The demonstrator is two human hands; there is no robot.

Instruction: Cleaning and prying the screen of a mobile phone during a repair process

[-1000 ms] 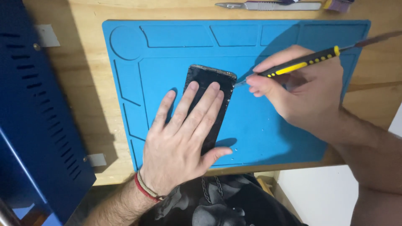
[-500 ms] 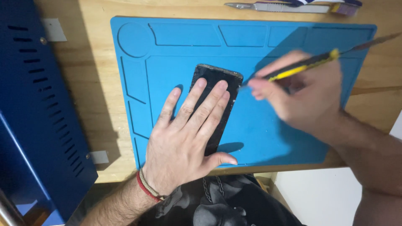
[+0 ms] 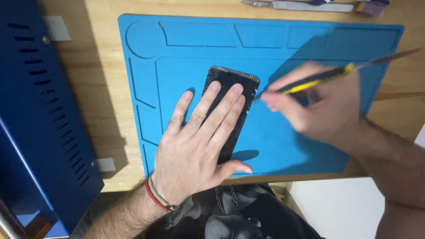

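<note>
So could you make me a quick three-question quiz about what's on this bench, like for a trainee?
1. True or false: the left hand lies flat on the dark rectangular phone.
2. What does the right hand hold?
3. The phone rests on: A bare wood, B the blue rubber work mat, C the blue metal cabinet.

Key: 1 true. 2 a slim yellow-and-black handled tool. 3 B.

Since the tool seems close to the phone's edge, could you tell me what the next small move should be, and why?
Probably ease the yellow-and-black tool tip into the seam at the upper right edge of the black rectangular phone. The left hand lies flat on the phone, pinning it to the blue silicone mat, and the right hand holds the tip beside that edge.
</note>
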